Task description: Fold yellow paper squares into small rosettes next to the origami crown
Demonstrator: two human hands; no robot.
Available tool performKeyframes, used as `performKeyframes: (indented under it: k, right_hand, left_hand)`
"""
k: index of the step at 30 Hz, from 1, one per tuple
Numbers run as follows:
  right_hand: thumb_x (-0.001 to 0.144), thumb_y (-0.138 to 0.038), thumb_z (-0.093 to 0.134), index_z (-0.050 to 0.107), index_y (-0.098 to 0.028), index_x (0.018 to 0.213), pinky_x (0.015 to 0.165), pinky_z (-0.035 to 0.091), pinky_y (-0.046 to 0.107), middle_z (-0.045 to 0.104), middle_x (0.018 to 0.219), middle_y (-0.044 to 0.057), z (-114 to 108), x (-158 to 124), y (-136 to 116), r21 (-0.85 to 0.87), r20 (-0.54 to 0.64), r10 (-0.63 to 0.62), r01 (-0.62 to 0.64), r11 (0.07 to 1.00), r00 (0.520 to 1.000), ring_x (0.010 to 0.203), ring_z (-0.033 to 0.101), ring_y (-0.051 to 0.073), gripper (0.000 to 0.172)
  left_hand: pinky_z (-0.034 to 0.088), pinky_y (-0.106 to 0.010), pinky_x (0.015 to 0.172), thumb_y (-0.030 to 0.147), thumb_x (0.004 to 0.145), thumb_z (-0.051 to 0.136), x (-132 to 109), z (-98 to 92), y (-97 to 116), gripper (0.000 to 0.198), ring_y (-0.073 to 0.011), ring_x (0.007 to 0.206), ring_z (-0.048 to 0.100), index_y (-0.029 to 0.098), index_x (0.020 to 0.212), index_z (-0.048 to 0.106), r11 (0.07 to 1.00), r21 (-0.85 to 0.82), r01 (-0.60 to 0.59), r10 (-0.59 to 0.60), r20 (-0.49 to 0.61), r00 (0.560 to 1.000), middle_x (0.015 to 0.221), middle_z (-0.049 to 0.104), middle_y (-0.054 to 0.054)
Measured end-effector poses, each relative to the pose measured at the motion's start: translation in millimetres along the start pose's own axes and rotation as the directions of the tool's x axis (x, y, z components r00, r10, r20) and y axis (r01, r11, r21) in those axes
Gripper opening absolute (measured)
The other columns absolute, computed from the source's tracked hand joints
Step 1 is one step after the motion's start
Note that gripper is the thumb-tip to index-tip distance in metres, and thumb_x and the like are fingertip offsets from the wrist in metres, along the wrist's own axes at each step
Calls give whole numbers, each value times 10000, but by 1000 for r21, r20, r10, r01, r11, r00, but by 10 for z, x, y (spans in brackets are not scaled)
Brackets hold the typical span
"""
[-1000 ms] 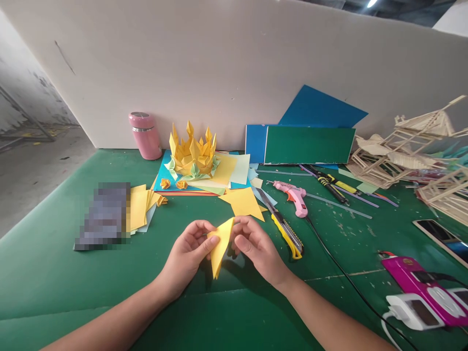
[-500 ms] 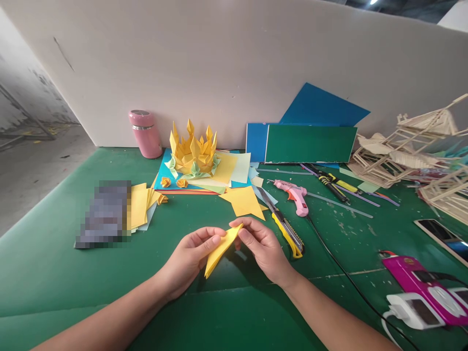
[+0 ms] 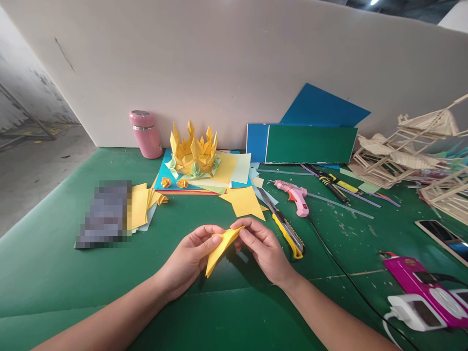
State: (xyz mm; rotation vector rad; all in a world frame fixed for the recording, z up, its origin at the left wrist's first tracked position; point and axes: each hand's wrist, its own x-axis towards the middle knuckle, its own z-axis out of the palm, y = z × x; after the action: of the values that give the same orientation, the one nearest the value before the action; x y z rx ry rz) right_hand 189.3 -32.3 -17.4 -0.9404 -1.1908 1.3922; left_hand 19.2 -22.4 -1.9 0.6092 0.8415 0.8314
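Observation:
A folded piece of yellow paper (image 3: pixel 222 249) is held above the green table between both hands. My left hand (image 3: pixel 193 258) pinches its left side, thumb on the near face and fingers behind. At the upper right corner, my right hand (image 3: pixel 263 247) grips the tip between thumb and fingers. Just beyond the hands lies a flat yellow paper sheet (image 3: pixel 244 202). To the right of my right hand rests a yellow utility knife (image 3: pixel 287 233). Behind, a folded yellow paper crown (image 3: pixel 193 152) with pale green leaves stands on coloured sheets, two small yellow paper roses (image 3: pixel 182 183) before it.
On the right are a pink glue gun (image 3: pixel 298 196) with its black cord, a phone (image 3: pixel 444 239), a magenta power strip (image 3: pixel 424 287) and stick models (image 3: pixel 398 151). On the left, a pink flask (image 3: pixel 146 135) and yellow paper slips (image 3: pixel 139 207) beside a blurred dark item.
The right fingers have bent the paper's upper tip slightly to the right, and its upper edge looks more curved. Both hands keep their grip; the other things are unmoved.

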Motion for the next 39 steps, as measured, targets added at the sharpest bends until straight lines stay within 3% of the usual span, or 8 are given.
performKeyframes:
  k: [17,23,29,34,39]
  right_hand:
    - [806,-446,605,624,-218,877,661,492,277,574,828,14,12,-1,-7,-1,11,19,-19,1000,1000,677,540,134,240]
    - [801,-309,569,588,-216,875,624,484,256,570,827,16,15,-5,36,-165,-55,-69,59,985,996,663,540,129,121]
    - [790,-200,538,569,-214,836,666,516,279,619,802,22,44,-42,31,-423,-21,-237,206,882,971,725,601,162,58]
    - [789,-141,518,576,-218,820,648,513,289,629,763,19,57,-61,38,-549,-7,-358,295,782,934,693,597,164,101]
    - [779,-102,506,577,-226,792,671,498,326,627,806,36,68,-63,37,-639,44,-468,385,666,883,760,588,190,143]
  left_hand:
    - [477,-203,681,283,662,792,-5,-8,0,219,-133,733,641,161,818,699,999,43,15,-16,18,1000,793,726,-33]
    - [438,-204,573,353,636,790,-31,11,-51,255,-116,610,581,176,766,660,955,259,-145,165,-56,985,663,659,18]
    - [424,-216,508,364,596,794,-38,17,-87,248,-135,563,568,184,690,652,888,412,-205,262,-86,961,613,643,7]
    - [473,-217,586,354,596,793,-20,14,-73,199,-139,622,587,185,674,722,877,432,-211,300,-148,943,710,699,-18]
    - [516,-255,653,354,606,786,-25,17,-67,185,-181,682,635,198,693,737,878,427,-218,300,-132,945,746,729,-28]
